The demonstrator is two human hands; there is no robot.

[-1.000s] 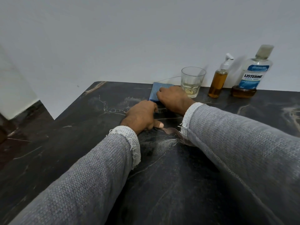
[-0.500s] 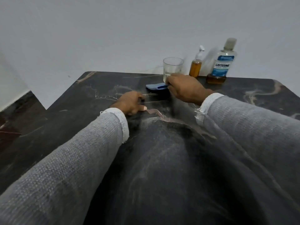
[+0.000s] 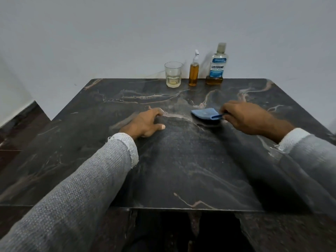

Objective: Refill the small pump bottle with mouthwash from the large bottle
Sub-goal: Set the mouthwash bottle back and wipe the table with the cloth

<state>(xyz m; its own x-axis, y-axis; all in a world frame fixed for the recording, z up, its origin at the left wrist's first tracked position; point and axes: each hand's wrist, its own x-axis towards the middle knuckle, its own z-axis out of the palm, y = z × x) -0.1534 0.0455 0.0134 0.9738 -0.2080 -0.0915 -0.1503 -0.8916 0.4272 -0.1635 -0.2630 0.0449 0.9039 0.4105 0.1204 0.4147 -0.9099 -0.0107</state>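
The small pump bottle (image 3: 193, 73), full of amber liquid with a white pump head, stands upright at the table's far edge. To its right is the large Listerine bottle (image 3: 217, 68), capped, with only a shallow amber layer at its bottom. My right hand (image 3: 243, 118) pinches the edge of a folded blue cloth (image 3: 205, 113) and lifts it just off the tabletop, well in front of the bottles. My left hand (image 3: 145, 124) rests on the table with loosely curled fingers and holds nothing.
A clear glass tumbler (image 3: 173, 74) with a little pale liquid stands left of the pump bottle. The dark marble table (image 3: 181, 170) meets a white wall at the back. Its near edge lies below my forearms.
My right hand has drawn the blue cloth back from beside the glass toward me and to the right. The view has pulled back, so the bottles look farther away. My left hand stays on the table.
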